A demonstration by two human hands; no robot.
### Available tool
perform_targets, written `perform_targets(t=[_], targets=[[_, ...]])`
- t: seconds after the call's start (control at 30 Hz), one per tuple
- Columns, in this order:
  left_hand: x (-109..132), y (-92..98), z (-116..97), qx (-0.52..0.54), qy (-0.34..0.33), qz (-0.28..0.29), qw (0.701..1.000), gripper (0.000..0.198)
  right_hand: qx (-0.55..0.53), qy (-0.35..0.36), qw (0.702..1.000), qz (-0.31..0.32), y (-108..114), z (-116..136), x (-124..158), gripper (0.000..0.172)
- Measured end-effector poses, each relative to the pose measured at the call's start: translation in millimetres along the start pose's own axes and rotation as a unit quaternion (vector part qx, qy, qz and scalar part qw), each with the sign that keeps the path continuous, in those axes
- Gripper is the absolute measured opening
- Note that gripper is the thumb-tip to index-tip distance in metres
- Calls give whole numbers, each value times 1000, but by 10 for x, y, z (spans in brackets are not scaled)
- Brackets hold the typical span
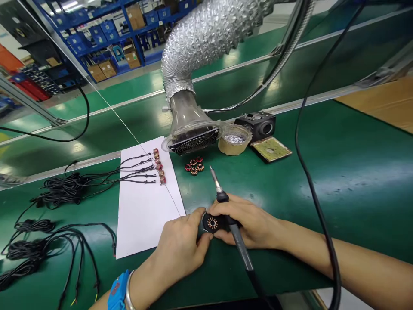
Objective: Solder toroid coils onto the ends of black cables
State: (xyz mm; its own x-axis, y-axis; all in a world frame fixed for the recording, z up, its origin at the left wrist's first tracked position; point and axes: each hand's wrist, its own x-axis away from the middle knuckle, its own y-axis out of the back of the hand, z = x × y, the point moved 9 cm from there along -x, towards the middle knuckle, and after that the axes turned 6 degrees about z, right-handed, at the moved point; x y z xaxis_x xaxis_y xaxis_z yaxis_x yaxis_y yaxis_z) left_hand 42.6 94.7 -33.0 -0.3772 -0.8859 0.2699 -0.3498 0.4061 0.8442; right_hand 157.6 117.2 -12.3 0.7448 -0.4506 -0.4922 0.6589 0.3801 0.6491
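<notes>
My left hand (180, 241) pinches the side of a small dark round piece with a copper-wound coil (212, 223) on its face. A thin silvery wire (124, 124) runs down from the upper left to the fingers of that hand. In my right hand (254, 221) is a soldering iron (238, 243), its tip pointing up and away, clear of the coil. Fingers of the right hand also press the dark piece from the other side. Beyond the iron's tip lies a cluster of several small coils (194, 165) on the green bench.
A white sheet (142, 215) at left bears a row of reddish coils (158, 165) beside black cable ends (138, 174). Cable bundles (64, 189) lie farther left. A fume hood (190, 129) hangs overhead. Behind stand a round tub (234, 148), a black device (258, 125) and a yellowish pad (271, 148).
</notes>
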Motion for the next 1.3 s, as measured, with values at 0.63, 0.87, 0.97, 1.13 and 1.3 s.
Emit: perform_targets(t=[0.63,0.87,0.97,1.13,1.3], targets=[[18,-38,45,232,103,51,966,19,16,44,992,-119,182,279,31,31],[24,-35,44,248,99,47,963,23,92,72,992,-43,95,375,11,19],[22,-60,46,252,100,58,961,23,99,77,992,-25,80,378,9,22],[-49,-26,116,261,109,50,958,30,90,57,990,-97,212,338,21,28],[-175,-7,94,251,99,75,960,41,73,1,983,-170,350,265,14,30]])
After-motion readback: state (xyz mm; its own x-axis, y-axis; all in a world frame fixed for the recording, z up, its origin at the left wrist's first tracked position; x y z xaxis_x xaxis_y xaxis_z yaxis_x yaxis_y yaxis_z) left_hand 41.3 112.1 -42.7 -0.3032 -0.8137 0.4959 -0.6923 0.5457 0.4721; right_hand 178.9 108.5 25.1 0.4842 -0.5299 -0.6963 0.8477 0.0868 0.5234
